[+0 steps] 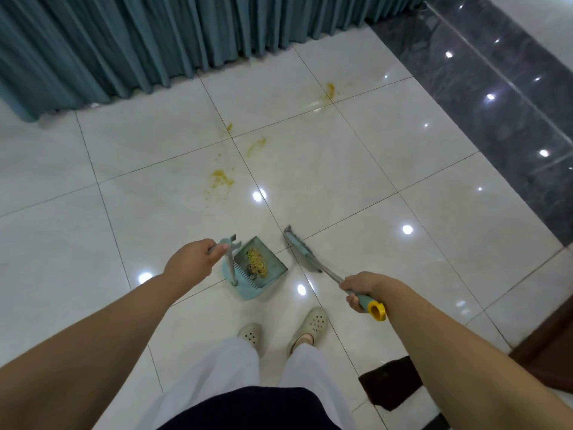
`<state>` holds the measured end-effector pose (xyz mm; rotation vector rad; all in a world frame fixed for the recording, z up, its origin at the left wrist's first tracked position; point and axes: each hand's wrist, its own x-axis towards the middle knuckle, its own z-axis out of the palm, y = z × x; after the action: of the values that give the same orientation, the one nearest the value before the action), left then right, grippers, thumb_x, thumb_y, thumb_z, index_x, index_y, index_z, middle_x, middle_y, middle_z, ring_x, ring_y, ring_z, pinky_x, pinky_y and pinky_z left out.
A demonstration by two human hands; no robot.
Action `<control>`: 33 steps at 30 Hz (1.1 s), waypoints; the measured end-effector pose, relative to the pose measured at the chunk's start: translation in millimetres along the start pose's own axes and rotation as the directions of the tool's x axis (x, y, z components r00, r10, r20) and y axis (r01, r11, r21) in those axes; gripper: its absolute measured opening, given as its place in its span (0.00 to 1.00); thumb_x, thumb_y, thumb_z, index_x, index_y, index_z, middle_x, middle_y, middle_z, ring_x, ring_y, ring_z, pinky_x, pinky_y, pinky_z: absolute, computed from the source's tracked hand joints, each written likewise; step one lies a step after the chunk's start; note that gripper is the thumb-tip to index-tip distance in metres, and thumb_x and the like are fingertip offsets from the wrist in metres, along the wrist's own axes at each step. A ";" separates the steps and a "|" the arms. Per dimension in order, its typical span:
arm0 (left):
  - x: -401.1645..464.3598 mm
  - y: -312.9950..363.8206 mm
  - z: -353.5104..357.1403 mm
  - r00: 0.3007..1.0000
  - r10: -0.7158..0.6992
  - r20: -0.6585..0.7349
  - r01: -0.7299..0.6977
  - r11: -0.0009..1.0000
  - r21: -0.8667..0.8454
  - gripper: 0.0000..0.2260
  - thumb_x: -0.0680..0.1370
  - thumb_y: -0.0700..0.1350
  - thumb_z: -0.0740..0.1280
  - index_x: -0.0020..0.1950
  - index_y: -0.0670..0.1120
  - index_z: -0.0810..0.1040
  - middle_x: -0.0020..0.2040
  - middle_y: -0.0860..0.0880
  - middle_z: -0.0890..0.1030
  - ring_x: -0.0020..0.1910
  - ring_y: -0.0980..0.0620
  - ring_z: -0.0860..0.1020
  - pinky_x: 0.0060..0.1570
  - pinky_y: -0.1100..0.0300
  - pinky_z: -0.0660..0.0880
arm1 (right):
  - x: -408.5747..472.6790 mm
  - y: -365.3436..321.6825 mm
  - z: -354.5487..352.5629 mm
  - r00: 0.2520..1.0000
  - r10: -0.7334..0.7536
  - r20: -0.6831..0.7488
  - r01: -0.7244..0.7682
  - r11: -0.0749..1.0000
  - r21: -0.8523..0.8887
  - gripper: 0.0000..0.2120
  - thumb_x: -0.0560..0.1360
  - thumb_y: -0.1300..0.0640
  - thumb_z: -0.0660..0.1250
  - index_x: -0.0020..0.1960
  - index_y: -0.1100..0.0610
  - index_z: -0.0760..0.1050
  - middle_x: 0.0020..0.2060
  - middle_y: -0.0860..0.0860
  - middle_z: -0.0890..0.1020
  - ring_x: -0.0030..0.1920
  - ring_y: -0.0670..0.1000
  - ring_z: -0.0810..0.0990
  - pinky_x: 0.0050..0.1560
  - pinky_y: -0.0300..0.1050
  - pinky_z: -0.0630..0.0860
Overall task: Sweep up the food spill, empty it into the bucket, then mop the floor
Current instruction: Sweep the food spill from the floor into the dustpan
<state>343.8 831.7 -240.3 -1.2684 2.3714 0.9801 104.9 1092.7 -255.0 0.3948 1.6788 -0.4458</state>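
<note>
Gripping upright handle of pale-blue plastic dustpan [259, 268] with left hand [193, 259], heaped yellow-brown food scraps [257, 261] inside; right hand [361, 290] grasping grey long-handled broom [305, 256]; yellow smears [221, 178] on glossy white tiled floor [356, 181].

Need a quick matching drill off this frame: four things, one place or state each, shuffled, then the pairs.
Things:
1. dustpan
2. broom
3. yellow smears
4. curtain

Places or states:
A. in the right hand
B. on tiles ahead, unswept
C. hangs to the floor at the far side
D. holds a pile of food, left hand on its handle

Pairs: 1-D, 2-A, 3-B, 4-C
</note>
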 end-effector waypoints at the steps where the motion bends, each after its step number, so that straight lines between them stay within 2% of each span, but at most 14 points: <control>1: -0.8 -2.4 0.2 1.000 -0.008 0.002 0.008 1.000 -0.010 0.25 0.79 0.61 0.55 0.47 0.39 0.77 0.34 0.44 0.78 0.34 0.47 0.75 0.37 0.55 0.70 | -1.3 2.0 7.0 1.000 0.009 0.017 -0.009 1.000 -0.014 0.07 0.79 0.59 0.61 0.46 0.62 0.67 0.32 0.56 0.72 0.16 0.46 0.67 0.18 0.33 0.68; 7: -5.3 -7.8 -2.1 1.000 -0.006 0.025 0.006 1.000 -0.021 0.23 0.80 0.59 0.55 0.47 0.39 0.76 0.32 0.46 0.77 0.29 0.50 0.72 0.34 0.57 0.68 | -24.1 3.3 18.9 0.989 0.035 0.141 -0.027 0.998 -0.059 0.06 0.79 0.59 0.61 0.47 0.60 0.66 0.23 0.53 0.69 0.17 0.45 0.65 0.17 0.33 0.66; 13: -12.8 -17.1 -4.4 1.000 -0.009 -0.003 0.009 0.999 -0.040 0.23 0.80 0.59 0.56 0.46 0.39 0.77 0.32 0.46 0.77 0.29 0.50 0.73 0.32 0.58 0.67 | -35.4 0.8 13.6 0.996 0.028 0.085 -0.018 0.993 -0.114 0.05 0.79 0.58 0.61 0.49 0.60 0.67 0.23 0.53 0.70 0.18 0.45 0.65 0.17 0.33 0.66; 17: -17.1 -29.1 -6.9 0.999 -0.023 -0.034 0.021 0.999 -0.047 0.25 0.79 0.60 0.56 0.46 0.38 0.77 0.31 0.46 0.77 0.30 0.49 0.73 0.32 0.58 0.66 | -36.7 -1.2 4.6 0.999 -0.027 0.038 0.027 1.000 -0.003 0.05 0.80 0.59 0.60 0.49 0.60 0.66 0.28 0.54 0.69 0.16 0.44 0.65 0.16 0.31 0.66; 23: -22.7 -49.5 -15.7 0.997 -0.050 -0.064 0.044 0.996 -0.077 0.26 0.79 0.60 0.57 0.45 0.38 0.77 0.31 0.45 0.77 0.30 0.49 0.73 0.33 0.57 0.66 | -21.2 -6.4 2.1 1.000 -0.026 -0.001 0.026 0.954 0.299 0.10 0.81 0.59 0.60 0.43 0.61 0.65 0.20 0.54 0.69 0.13 0.46 0.65 0.14 0.31 0.65; 25: -24.8 -52.8 -17.4 0.996 -0.064 -0.069 0.058 0.994 -0.088 0.25 0.79 0.60 0.57 0.44 0.38 0.77 0.31 0.46 0.76 0.30 0.49 0.73 0.33 0.58 0.66 | -11.0 -7.7 2.3 0.999 -0.040 -0.023 0.046 0.928 0.371 0.09 0.81 0.60 0.60 0.43 0.61 0.65 0.26 0.55 0.69 0.13 0.46 0.65 0.14 0.31 0.66; 30: -30.1 -61.9 -18.0 0.991 -0.112 -0.076 0.103 0.989 -0.109 0.25 0.79 0.59 0.57 0.44 0.37 0.76 0.32 0.45 0.75 0.30 0.49 0.72 0.32 0.58 0.65 | 11.3 -6.9 13.7 0.998 -0.038 -0.057 0.058 0.909 0.412 0.07 0.80 0.60 0.61 0.45 0.62 0.66 0.33 0.57 0.69 0.14 0.47 0.68 0.16 0.33 0.69; 33: -30.3 -67.4 -15.4 0.991 -0.102 -0.082 0.095 0.992 -0.082 0.25 0.80 0.59 0.56 0.45 0.36 0.76 0.32 0.45 0.74 0.31 0.48 0.72 0.33 0.57 0.65 | 12.8 -5.4 27.0 1.000 -0.022 -0.006 0.022 0.924 0.381 0.06 0.79 0.60 0.61 0.46 0.62 0.67 0.30 0.57 0.70 0.15 0.47 0.68 0.17 0.34 0.70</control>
<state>417.2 814.2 -242.4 -1.4693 2.3282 1.0159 123.4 1074.6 -270.9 0.6614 1.5976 -0.7943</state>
